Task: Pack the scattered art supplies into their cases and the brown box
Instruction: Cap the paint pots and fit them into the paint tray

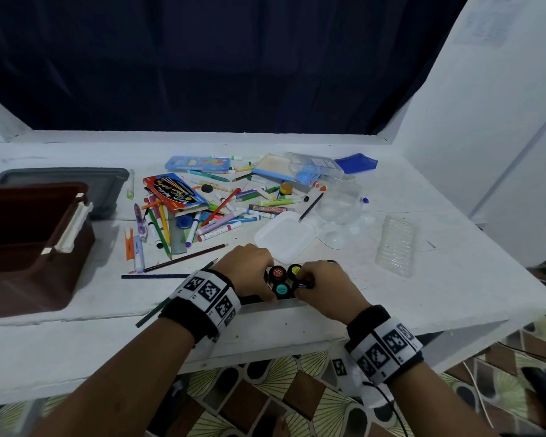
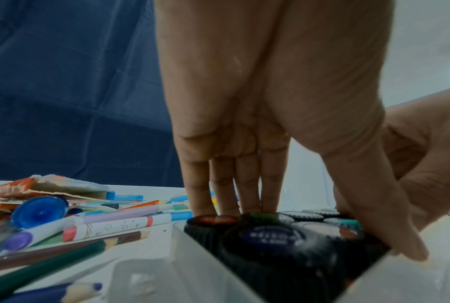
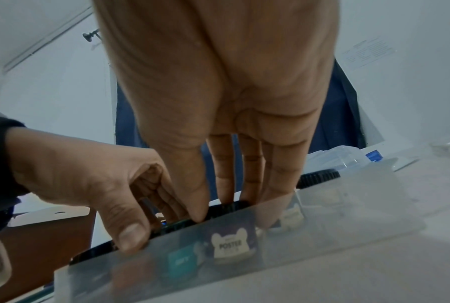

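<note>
Purple-lidded poster-paint pot (image 1: 304,283) sits pinched in the right hand (image 1: 325,287), going into the clear plastic case (image 3: 244,246) at the table's near edge, likely its last slot. The left hand (image 1: 249,272), fingers extended, presses neighbouring pots (image 2: 270,235) steady. The case's far end is hidden.

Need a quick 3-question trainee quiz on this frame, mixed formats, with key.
1. True or false: the brown box sits to the right of both hands.
2. Multiple choice: the right hand grips a) a pencil b) the purple-capped paint pot c) the ruler.
3. Fill in: the left hand has its fingers resting on the paint pots standing in the clear ____.

Key: 1 false; 2 b; 3 case.
</note>
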